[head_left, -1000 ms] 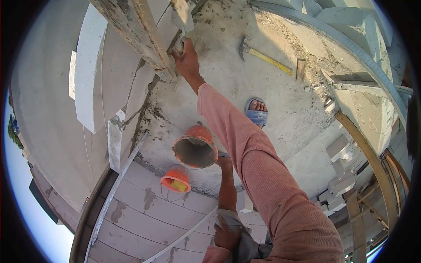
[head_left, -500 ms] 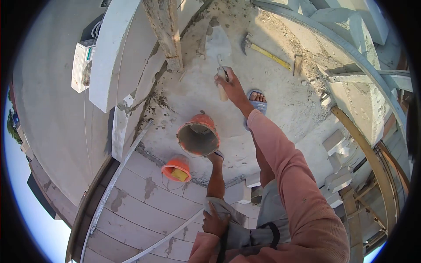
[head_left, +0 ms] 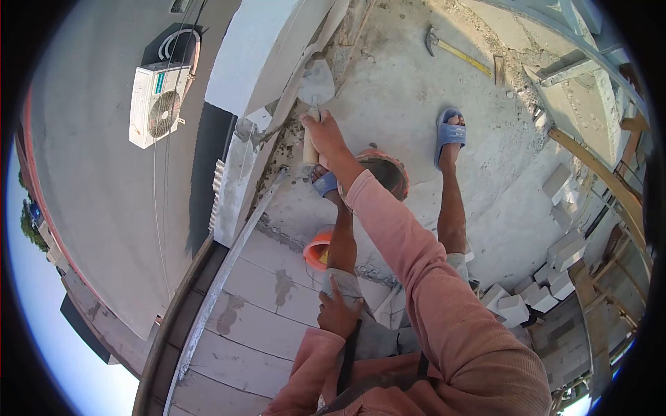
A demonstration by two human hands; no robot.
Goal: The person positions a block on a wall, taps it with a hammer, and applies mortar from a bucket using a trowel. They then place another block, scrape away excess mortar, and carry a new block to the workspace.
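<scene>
My right hand (head_left: 326, 136) is closed round the pale handle of a trowel (head_left: 316, 83). The trowel's mortar-smeared blade points away from me, close to the rough foot of the block wall (head_left: 260, 52). On my left leg, just above the knee, rests my left hand (head_left: 339, 312), fingers apart and holding nothing. Partly behind my right forearm is an orange bucket (head_left: 404, 177) with grey mortar inside. A smaller orange bucket (head_left: 311, 251) stands by my left shin, with something yellow in it.
A claw hammer with a yellow handle (head_left: 466, 58) lies on the concrete floor (head_left: 399, 83). White blocks (head_left: 513, 310) and timber boards (head_left: 602, 173) lie to the right. A ledge edge (head_left: 163, 326) runs along the left, and an air-conditioner unit (head_left: 158, 104) hangs on the neighbouring wall.
My right hand has carried the trowel left, from over the floor to beside the wall. My left foot has stepped forward past the large bucket. My left hand stays on my leg.
</scene>
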